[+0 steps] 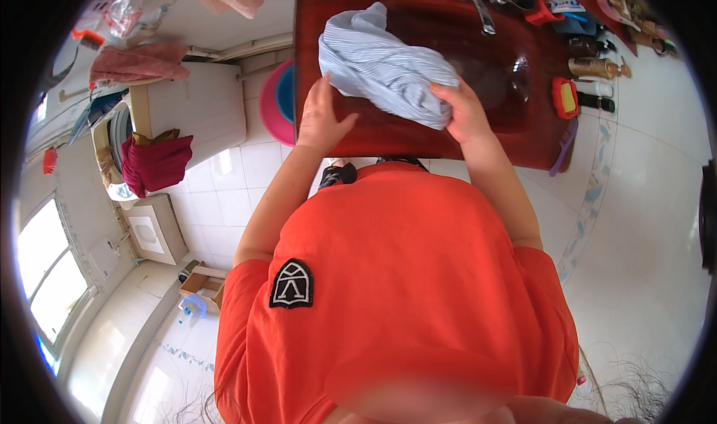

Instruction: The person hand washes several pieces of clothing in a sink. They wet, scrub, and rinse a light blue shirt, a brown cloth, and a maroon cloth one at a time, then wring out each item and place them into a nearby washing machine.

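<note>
A bunched light blue-grey striped cloth (388, 66) lies slantwise over the dark red countertop (358, 136) and the near-left part of its sink. My right hand (467, 114) grips the cloth's right end, thumb on top and the other fingers partly hidden. At the lower left edge of the cloth is my left hand (323, 122), its fingers stretched out and its thumb spread away. Those fingertips reach the cloth's edge; whether they press on it I cannot tell.
A faucet (482, 10) stands behind the sink (515, 110). Bottles (594, 67), a yellow soap bar in a red dish (567, 98) and a purple comb (564, 148) line the right side. Leftward are pink and blue basins (280, 103) and a washing machine (187, 103) with maroon cloth (157, 163).
</note>
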Demonstrator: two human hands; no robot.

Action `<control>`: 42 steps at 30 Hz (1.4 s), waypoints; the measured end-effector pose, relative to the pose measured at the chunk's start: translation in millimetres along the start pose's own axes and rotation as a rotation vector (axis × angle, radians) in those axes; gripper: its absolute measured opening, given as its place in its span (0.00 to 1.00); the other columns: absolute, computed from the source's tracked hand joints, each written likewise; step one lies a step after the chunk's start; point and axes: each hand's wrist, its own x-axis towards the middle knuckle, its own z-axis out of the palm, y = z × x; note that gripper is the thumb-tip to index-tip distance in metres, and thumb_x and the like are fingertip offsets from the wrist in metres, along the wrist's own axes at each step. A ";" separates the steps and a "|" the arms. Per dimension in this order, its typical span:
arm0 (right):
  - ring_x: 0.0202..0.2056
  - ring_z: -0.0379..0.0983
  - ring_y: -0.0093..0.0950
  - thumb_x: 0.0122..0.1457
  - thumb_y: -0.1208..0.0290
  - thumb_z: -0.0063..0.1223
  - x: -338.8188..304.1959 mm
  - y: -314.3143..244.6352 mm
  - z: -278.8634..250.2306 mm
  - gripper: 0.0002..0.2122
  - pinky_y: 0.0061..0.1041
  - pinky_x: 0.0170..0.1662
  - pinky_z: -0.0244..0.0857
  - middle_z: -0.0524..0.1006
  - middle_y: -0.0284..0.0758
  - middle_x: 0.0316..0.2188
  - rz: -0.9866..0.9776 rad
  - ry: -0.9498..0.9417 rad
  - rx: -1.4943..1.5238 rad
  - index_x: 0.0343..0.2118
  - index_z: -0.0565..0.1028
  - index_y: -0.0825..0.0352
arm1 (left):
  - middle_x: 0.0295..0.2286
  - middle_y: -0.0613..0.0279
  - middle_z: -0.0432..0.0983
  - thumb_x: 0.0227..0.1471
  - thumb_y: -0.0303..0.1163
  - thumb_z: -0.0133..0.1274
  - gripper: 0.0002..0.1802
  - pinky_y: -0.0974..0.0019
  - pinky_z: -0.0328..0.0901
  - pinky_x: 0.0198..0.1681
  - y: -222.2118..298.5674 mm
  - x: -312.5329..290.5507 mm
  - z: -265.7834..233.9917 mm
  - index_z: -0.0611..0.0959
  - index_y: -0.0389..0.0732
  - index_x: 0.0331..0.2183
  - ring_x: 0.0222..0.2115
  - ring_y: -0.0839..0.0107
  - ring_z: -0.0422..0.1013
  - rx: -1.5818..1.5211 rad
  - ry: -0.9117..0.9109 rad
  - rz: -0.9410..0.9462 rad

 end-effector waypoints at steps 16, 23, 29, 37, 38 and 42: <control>0.50 0.70 0.34 0.49 0.75 0.60 -27.8 -46.1 -240.6 0.27 0.32 0.56 0.62 0.73 0.42 0.49 -0.267 0.641 -1.015 0.55 0.69 0.68 | 0.42 0.56 0.77 0.47 0.36 0.53 0.19 0.49 0.56 0.58 85.4 84.8 93.8 0.81 0.47 0.43 0.49 0.58 0.70 0.665 -0.679 -0.077; 0.47 0.70 0.45 0.49 0.70 0.60 31.6 -56.3 -203.7 0.17 0.41 0.53 0.64 0.73 0.43 0.48 -0.812 0.332 -1.550 0.43 0.76 0.67 | 0.63 0.56 0.52 0.48 0.40 0.55 0.35 0.42 0.39 0.67 110.0 76.2 112.1 0.69 0.49 0.59 0.65 0.60 0.49 0.440 -0.534 0.161; 0.61 0.58 0.41 0.53 0.55 0.60 89.2 -13.1 -196.0 0.27 0.54 0.61 0.51 0.62 0.40 0.62 -0.535 -0.076 -1.955 0.57 0.70 0.55 | 0.66 0.58 0.45 0.54 0.42 0.53 0.35 0.38 0.40 0.66 118.1 88.2 171.2 0.63 0.53 0.62 0.67 0.62 0.42 0.510 -0.595 0.223; 0.66 0.50 0.43 0.55 0.50 0.57 86.0 28.0 -215.4 0.29 0.64 0.63 0.40 0.60 0.38 0.63 -0.121 0.059 -2.038 0.59 0.67 0.52 | 0.67 0.66 0.42 0.58 0.46 0.47 0.34 0.31 0.42 0.63 92.5 101.8 193.3 0.59 0.57 0.64 0.67 0.62 0.42 0.652 -0.749 0.162; 0.65 0.50 0.43 0.55 0.51 0.57 86.7 31.0 -211.5 0.28 0.64 0.63 0.40 0.62 0.38 0.61 -0.082 0.079 -2.037 0.59 0.68 0.53 | 0.66 0.65 0.43 0.58 0.46 0.47 0.34 0.31 0.43 0.63 91.4 106.9 198.4 0.59 0.57 0.64 0.66 0.62 0.43 0.663 -0.772 0.145; 0.58 0.61 0.42 0.53 0.52 0.58 101.8 29.7 -222.0 0.24 0.56 0.63 0.47 0.73 0.40 0.51 -0.052 -0.041 -1.951 0.51 0.74 0.59 | 0.65 0.61 0.48 0.59 0.44 0.45 0.31 0.30 0.43 0.62 86.7 127.1 212.2 0.60 0.57 0.63 0.65 0.60 0.47 0.754 -0.836 0.136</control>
